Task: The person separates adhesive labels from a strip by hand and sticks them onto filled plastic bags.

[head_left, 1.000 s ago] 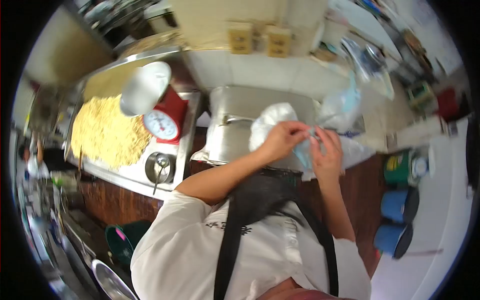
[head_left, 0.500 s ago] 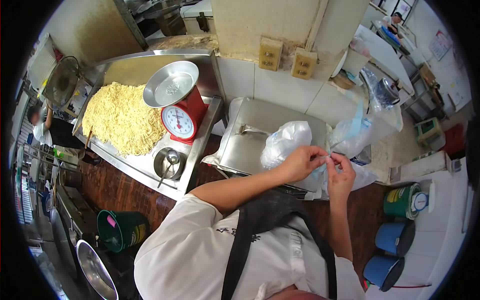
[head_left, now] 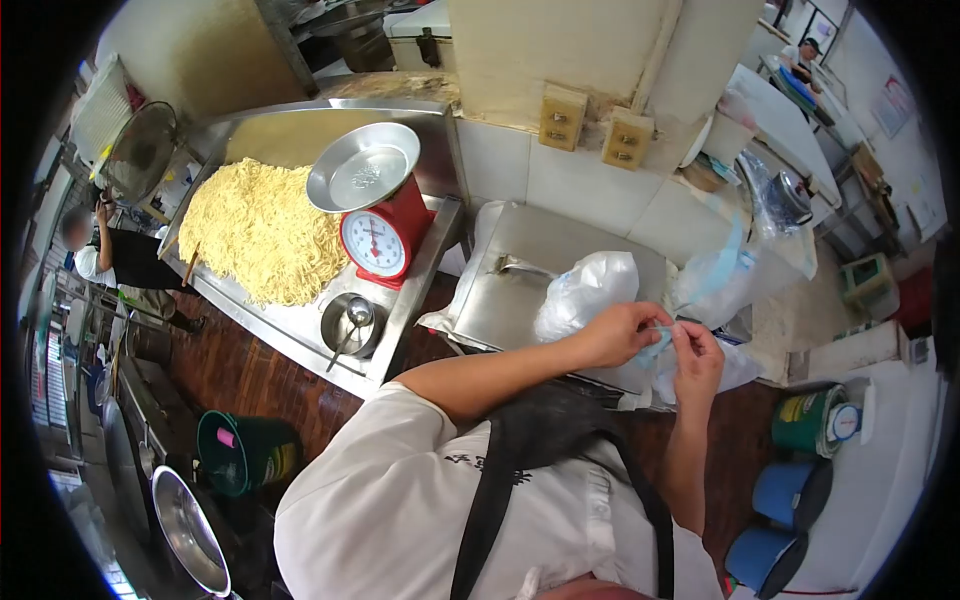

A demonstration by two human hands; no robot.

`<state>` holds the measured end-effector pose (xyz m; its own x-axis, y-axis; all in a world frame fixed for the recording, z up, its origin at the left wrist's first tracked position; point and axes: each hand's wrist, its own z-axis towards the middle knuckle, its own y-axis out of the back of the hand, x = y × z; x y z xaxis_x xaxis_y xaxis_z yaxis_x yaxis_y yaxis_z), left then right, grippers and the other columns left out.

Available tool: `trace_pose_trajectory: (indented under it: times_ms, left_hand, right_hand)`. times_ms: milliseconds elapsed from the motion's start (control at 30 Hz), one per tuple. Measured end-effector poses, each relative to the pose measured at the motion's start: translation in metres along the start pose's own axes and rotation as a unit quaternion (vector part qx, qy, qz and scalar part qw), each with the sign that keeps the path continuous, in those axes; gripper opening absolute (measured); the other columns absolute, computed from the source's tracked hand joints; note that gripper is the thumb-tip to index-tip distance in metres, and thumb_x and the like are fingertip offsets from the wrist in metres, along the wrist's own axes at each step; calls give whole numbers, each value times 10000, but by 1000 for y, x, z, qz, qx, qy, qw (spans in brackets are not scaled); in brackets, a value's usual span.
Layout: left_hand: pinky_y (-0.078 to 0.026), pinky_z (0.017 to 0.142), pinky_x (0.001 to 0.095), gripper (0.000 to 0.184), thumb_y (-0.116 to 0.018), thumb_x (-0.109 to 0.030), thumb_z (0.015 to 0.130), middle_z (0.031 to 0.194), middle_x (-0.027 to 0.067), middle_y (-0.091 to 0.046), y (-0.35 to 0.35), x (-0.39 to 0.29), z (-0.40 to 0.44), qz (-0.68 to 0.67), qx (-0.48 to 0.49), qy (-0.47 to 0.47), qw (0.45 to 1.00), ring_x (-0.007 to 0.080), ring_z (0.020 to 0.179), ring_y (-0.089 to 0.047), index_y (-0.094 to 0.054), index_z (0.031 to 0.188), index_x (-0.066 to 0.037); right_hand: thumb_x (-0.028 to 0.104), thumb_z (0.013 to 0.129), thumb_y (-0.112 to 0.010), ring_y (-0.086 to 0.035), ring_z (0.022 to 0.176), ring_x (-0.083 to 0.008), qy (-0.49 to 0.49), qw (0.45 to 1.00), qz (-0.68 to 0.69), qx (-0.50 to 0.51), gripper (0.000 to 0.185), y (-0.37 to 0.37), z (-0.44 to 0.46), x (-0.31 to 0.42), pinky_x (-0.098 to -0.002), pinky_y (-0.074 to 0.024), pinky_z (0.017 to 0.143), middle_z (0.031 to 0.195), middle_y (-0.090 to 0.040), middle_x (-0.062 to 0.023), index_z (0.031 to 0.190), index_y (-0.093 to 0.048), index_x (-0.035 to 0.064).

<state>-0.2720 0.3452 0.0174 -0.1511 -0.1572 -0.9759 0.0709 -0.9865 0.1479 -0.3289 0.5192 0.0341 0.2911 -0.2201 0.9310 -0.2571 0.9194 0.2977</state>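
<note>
My left hand (head_left: 618, 336) and my right hand (head_left: 697, 358) are close together over the right end of the steel lid (head_left: 520, 310). Both pinch a thin, see-through piece of light-blue plastic (head_left: 656, 346) between the fingertips. Whether it is a strip or the edge of a bag, I cannot tell. Just beyond my left hand, a filled white plastic bag (head_left: 590, 290) rests on the lid. More clear and bluish plastic bags (head_left: 722, 280) lie behind my right hand.
Yellow noodles (head_left: 258, 228) are heaped on a steel counter to the left. Beside them stand a red scale (head_left: 378, 240) and a metal pot (head_left: 353, 325) with a ladle. Buckets stand on the floor at both sides. One person (head_left: 120, 255) is at far left, another (head_left: 800, 60) at far right.
My hands have come slightly lower in view and a little apart, with more light-blue plastic showing between them. The whole view has shifted, moving the surroundings rightward.
</note>
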Motion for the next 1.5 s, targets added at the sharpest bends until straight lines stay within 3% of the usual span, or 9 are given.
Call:
trace_pose_trajectory:
  times_ms: [167, 567, 767, 867, 1067, 1167, 1267, 1367, 1500]
  left_hand:
    - [-469, 702, 310, 248, -649, -50, 926, 780, 33, -572, 5, -6, -3, 5, 3, 24, 1000, 143, 743, -540, -638, 1173, -55]
    - [-527, 763, 377, 305, -684, -86, 895, 886, 136, -675, 8, -2, -9, 47, -53, 53, 996, 253, 818, -658, -640, 1193, -38]
    - [-512, 880, 418, 442, -744, -115, 847, 1107, 135, -648, 69, -15, 20, 349, -167, -288, 876, 335, 1031, -628, -604, 1265, -72]
    - [-499, 924, 438, 463, -773, -147, 815, 1165, 136, -621, 98, 24, 33, 269, 19, -154, 951, 358, 1103, -599, -597, 1238, -80]
    - [-500, 884, 464, 465, -801, -219, 768, 1102, 157, -617, 87, 2, 12, 403, -107, -27, 909, 389, 1070, -593, -613, 1172, -88]
    - [-502, 867, 462, 438, -777, -246, 814, 1089, 174, -631, 90, -3, 9, 431, -175, -43, 884, 403, 1012, -615, -596, 1145, -23]
    - [-506, 838, 464, 390, -763, -257, 837, 1069, 198, -636, 97, 10, 15, 346, -172, -166, 907, 415, 981, -621, -605, 1093, -10]
    - [-504, 816, 478, 384, -758, -284, 851, 1063, 214, -643, 107, 14, 12, 268, -85, -92, 955, 428, 988, -620, -609, 1050, 8]
    - [-501, 787, 503, 410, -772, -324, 843, 968, 238, -634, 101, 6, 7, 410, -193, -23, 891, 454, 927, -618, -618, 999, 23]
  right_hand:
    - [130, 955, -686, -565, 755, -70, -38, 998, 52, -8, 142, 5, 3, -8, -230, -449, 699, 832, -643, 2, 972, -683, -10]
    - [141, 964, -671, -562, 831, -87, 11, 987, 116, -106, 147, 24, 14, -7, -247, -447, 777, 888, -629, -12, 1008, -660, 1]
    - [147, 960, -689, -559, 838, -78, -33, 985, 152, -79, 166, 8, 9, -15, -238, -441, 779, 907, -639, -4, 1033, -663, 1]
    - [162, 960, -692, -556, 841, -70, -41, 984, 169, -41, 173, -2, 4, -23, -232, -440, 777, 908, -644, 7, 1036, -665, 9]
    - [164, 961, -691, -551, 832, -58, -69, 984, 166, -10, 161, -23, 1, -32, -217, -434, 762, 893, -635, 17, 1001, -666, 10]
    - [167, 966, -685, -539, 803, -52, -54, 985, 166, 4, 162, -33, -1, -30, -216, -427, 729, 879, -624, 24, 993, -664, 9]
    - [160, 971, -676, -537, 783, -50, -52, 984, 169, 22, 150, -42, 0, -39, -219, -432, 714, 871, -623, 25, 991, -664, 12]
    - [152, 972, -672, -540, 771, -54, -51, 987, 144, 45, 141, -49, -1, -36, -223, -438, 707, 864, -629, 22, 987, -663, 12]
    - [146, 975, -666, -549, 777, -62, -25, 992, 118, 35, 137, -53, -3, -21, -222, -441, 712, 853, -630, 15, 985, -662, 9]
